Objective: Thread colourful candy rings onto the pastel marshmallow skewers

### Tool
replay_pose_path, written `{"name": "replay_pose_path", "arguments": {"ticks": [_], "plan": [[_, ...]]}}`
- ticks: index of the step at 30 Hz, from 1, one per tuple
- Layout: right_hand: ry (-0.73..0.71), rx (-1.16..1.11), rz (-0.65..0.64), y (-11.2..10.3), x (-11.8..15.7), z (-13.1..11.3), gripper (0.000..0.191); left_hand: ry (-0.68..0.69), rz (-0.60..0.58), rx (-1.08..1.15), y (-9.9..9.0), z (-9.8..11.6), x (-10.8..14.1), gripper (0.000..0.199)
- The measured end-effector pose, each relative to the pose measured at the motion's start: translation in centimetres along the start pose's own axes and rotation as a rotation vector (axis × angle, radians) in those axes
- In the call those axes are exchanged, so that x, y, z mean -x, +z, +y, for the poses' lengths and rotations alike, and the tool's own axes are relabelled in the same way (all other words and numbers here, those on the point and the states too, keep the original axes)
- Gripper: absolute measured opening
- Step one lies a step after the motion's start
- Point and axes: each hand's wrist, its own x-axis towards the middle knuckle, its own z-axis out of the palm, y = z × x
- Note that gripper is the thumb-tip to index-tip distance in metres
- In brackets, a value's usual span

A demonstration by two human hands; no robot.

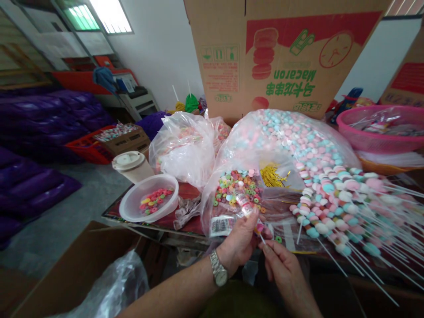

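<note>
Candy stick (261, 232) sits in the left hand (238, 240), fingers (252, 217) curled closed around it, while the right hand (285, 274) pinches its lower end, above a clear bag of coloured candy rings (236, 194) on the counter (190, 227); finished skewers (341, 207) fan rightward, and loose pastel candies (291, 132) remain bagged behind.

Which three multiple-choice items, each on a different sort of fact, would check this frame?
1. Where is the round translucent plastic tub relative to the round pink plastic basin? A: left of it. B: inside it. C: right of it.
2. What colour is the bundle of thin metallic ties inside the clear plastic bag? A: blue. B: gold. C: purple.
3. What state is the tall beige paper cup in? A: crushed. B: uncovered. C: lidded.
Answers: 1 A, the tub stands well left of the basin. 2 B, the ties shine gold. 3 C, a cream lid sits on top.
</note>
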Motion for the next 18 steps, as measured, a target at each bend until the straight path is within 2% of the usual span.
{"name": "replay_pose_path", "arguments": {"ticks": [2, 4, 7, 9, 13, 16, 18], "plan": [[0.000, 0.001, 0.008, 0.0, 0.1, 0.2, 0.040, -0.012, -0.041, 0.045, -0.1, 0.3, 0.0, 0.041], [-0.022, 0.030, 0.017, 0.1, 0.0, 0.2, 0.042, -0.005, -0.032, 0.105, 0.1, 0.6, -0.1, 0.036], [-0.146, 0.084, 0.101, 0.4, -0.8, 0.1, 0.041, -0.039, -0.018, 0.091, 0.9, 0.0, -0.2, 0.033], [-0.223, 0.110, 0.177, 0.5, -1.5, 0.1, 0.039, -0.011, 0.018, 0.038, 1.3, -1.0, 0.0, 0.035], [-0.175, 0.200, 0.205, 0.4, -2.3, 0.2, 0.039, 0.140, 0.144, -0.223, 1.1, -2.6, 0.3, 0.033], [-0.231, 0.239, 0.203, 0.4, -2.3, -0.1, 0.034, 0.198, 0.091, -0.392, 1.0, -2.7, 0.6, 0.037], [-0.277, 0.246, 0.218, 0.2, -2.4, -0.4, 0.032, 0.239, 0.033, -0.361, 1.2, -1.9, 1.3, 0.033]]}}
